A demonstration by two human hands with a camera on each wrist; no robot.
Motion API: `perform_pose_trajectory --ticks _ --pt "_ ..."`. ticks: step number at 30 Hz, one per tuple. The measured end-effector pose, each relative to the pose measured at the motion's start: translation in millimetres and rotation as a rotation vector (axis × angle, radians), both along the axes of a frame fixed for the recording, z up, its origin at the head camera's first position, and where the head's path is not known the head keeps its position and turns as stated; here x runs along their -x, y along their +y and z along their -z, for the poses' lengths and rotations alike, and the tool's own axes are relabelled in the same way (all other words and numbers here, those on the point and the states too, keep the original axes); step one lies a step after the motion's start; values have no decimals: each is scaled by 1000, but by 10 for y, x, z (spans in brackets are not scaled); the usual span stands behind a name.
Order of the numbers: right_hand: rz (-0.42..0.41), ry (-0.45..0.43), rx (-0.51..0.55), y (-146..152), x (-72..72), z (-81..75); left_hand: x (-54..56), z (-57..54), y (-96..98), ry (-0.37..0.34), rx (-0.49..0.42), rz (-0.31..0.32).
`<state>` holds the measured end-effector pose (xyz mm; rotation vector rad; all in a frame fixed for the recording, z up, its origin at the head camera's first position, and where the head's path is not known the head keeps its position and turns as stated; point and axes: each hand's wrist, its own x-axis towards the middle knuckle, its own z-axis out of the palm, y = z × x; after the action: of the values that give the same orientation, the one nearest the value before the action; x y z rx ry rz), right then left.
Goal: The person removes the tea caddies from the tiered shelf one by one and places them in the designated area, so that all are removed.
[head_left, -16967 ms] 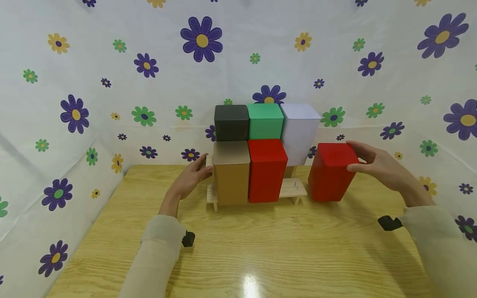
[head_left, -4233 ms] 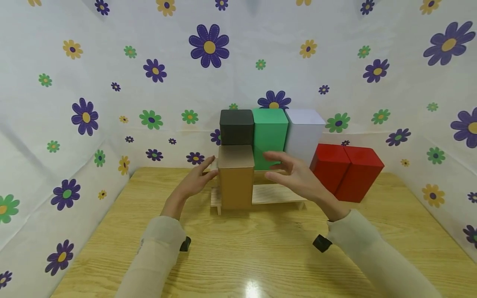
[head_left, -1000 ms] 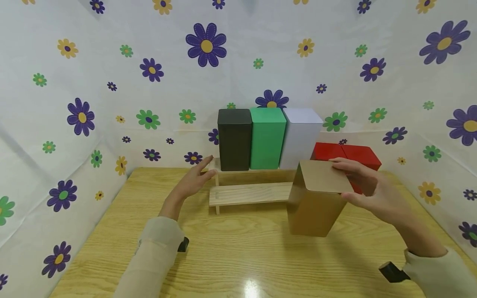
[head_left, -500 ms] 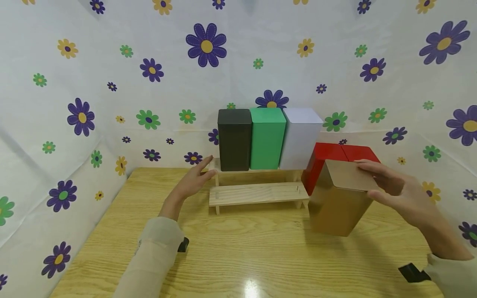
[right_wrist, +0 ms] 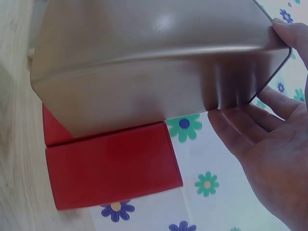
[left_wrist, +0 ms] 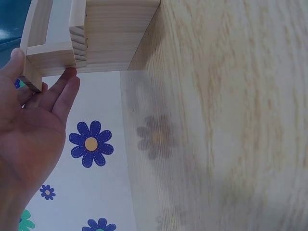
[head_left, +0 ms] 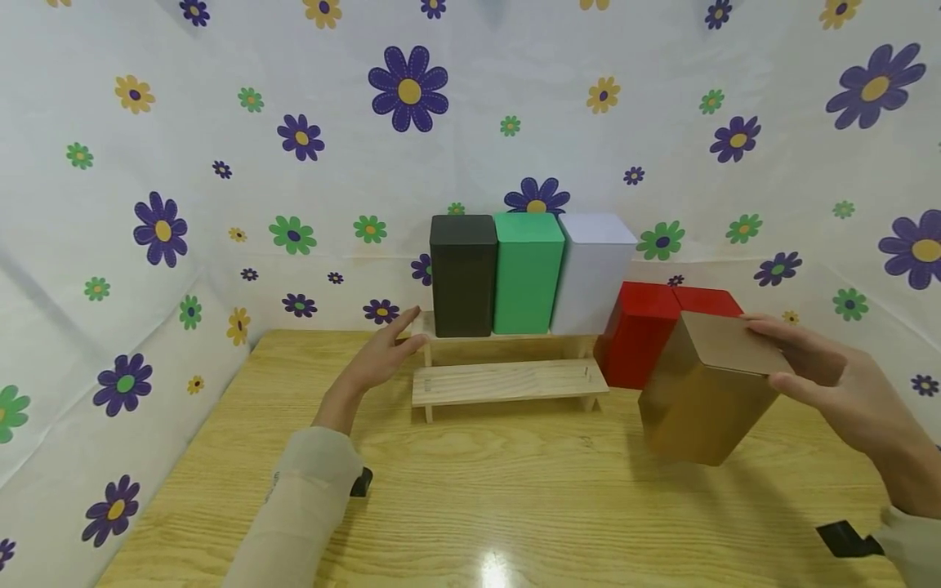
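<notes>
My right hand [head_left: 845, 384] grips a tall gold-brown tin box [head_left: 709, 416] by its top end, thumb on the near side and fingers on the far side. The tin leans a little, right in front of two red tins [head_left: 639, 339]; in the right wrist view its metal side [right_wrist: 144, 91] overlaps the red ones. My left hand [head_left: 378, 355] holds the left end of a two-step wooden rack [head_left: 507, 382]. Seen from the left wrist, thumb and fingers lie on either side of the rack's upper end [left_wrist: 53, 57]. Black [head_left: 463, 282], green [head_left: 525, 278] and white [head_left: 594, 278] tins stand on the upper step.
A wooden table [head_left: 441, 498] carries everything. Behind it and at both sides hangs a white cloth [head_left: 323, 188] printed with flowers. The rack's lower step is bare wood. A black wrist device [head_left: 845, 539] shows below the right sleeve.
Both red tins now stand right of the rack; one came off its lower step. The gold tin was lifted off that step too and carried right. The left hand stays at the rack.
</notes>
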<state>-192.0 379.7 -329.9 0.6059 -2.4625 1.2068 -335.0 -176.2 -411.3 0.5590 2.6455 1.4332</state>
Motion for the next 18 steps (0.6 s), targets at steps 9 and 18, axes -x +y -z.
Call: perform_pose_trajectory --ticks 9,18 --pt "92 -66 -15 124 -36 41 4 -3 10 -5 8 -3" --pt "61 -65 -21 184 29 116 15 9 0 5 -19 21"
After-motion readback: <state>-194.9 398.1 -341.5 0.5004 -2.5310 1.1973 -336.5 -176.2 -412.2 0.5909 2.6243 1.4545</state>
